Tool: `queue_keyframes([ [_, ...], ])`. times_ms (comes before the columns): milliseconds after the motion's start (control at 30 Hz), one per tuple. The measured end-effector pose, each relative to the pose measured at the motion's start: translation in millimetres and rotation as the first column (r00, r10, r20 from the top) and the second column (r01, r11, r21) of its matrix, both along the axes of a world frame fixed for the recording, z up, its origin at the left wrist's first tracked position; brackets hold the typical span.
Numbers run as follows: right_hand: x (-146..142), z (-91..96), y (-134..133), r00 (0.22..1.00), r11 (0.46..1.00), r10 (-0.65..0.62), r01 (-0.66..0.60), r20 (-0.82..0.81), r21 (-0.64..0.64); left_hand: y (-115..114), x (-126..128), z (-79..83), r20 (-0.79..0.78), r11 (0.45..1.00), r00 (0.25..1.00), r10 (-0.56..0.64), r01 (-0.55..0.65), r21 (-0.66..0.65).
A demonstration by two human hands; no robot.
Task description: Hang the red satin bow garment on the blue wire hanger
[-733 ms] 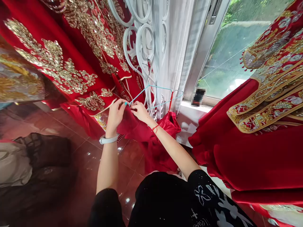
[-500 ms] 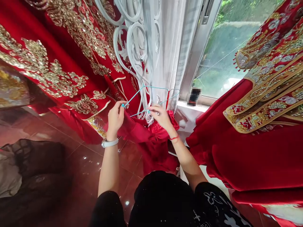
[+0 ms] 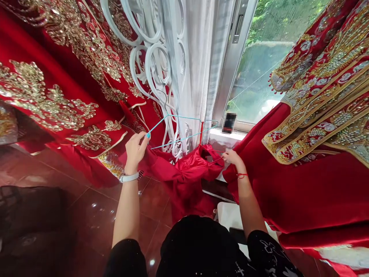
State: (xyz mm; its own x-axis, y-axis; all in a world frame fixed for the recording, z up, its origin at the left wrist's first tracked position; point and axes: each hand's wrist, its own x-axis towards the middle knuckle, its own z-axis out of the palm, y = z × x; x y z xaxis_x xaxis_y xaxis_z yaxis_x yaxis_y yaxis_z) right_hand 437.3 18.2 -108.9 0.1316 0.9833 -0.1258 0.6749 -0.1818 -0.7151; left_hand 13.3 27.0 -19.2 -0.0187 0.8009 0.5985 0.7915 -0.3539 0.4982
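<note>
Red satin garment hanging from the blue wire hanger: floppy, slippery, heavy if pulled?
Probably floppy: the red satin garment sags in folds below the blue wire hanger. Its sheen suggests slippery cloth. Likely light: the right hand holds its edge in a fingertip pinch.

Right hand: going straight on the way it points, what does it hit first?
Probably the white window ledge just beyond the right hand, which pinches the red satin garment at its edge. Depth is unclear, so a fold of that garment may come first.
</note>
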Motion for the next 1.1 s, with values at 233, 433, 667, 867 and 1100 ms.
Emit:
queue_keyframes([
  [233,3.6,37.8,5.2,0.586,0.935,0.121,0.205,-0.802,0.29,1.9,0.3,0.5,0.054,0.998,0.997,-0.058,0.057,0.005],
  [433,-13.1,62.2,30.9,0.623,0.793,0.167,0.376,-0.765,0.479,8.9,-2.2,0.0,0.094,0.996,0.991,-0.091,0.089,0.029],
  [667,-29.1,115.3,50.2,0.737,0.833,0.372,0.004,-0.564,0.553,10.6,-0.8,-0.2,0.096,0.992,0.988,-0.125,0.125,0.005],
  [867,-39.4,137.4,48.3,0.872,0.767,0.437,-0.232,-0.222,0.598,9.3,1.6,-6.2,0.122,0.994,0.986,-0.112,0.109,0.028],
  [1100,-21.4,77.7,24.1,0.982,0.854,0.08,0.02,-0.17,0.52,7.9,-2.9,-4.9,0.12,0.997,0.992,-0.05,0.042,0.064],
])
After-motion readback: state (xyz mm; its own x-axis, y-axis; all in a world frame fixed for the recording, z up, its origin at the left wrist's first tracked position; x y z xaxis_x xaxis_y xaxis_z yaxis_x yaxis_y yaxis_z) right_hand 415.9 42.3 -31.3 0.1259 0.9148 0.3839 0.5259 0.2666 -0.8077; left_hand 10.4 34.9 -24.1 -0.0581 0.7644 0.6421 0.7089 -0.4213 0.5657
